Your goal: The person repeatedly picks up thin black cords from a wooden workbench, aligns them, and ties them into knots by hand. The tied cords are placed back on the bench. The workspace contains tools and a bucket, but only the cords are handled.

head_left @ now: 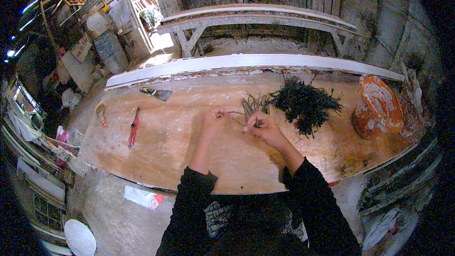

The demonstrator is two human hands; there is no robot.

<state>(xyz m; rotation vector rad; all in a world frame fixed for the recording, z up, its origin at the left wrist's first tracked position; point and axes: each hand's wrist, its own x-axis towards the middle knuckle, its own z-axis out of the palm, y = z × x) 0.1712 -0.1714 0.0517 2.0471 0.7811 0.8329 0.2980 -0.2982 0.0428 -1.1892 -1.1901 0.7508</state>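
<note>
Over the middle of the wooden table, my left hand (218,114) pinches one end of a thin dark strand (235,117). The strand runs slantwise to my right hand (263,127), whose fingers are closed around it and some more dark fibres. A small loose bunch of dark strands (255,102) lies just beyond my right hand. Beside it, to the right, sits a larger tangled heap of black stringy fibre (307,102). What exactly the right fingers enclose is partly hidden.
Left on the wooden table (175,161) lie a putty knife (159,94), a red-handled tool (133,128) and a small brush (100,114). An orange bucket (378,106) smeared white stands at the right. A long white board (256,60) borders the far edge; a bench (260,16) stands behind.
</note>
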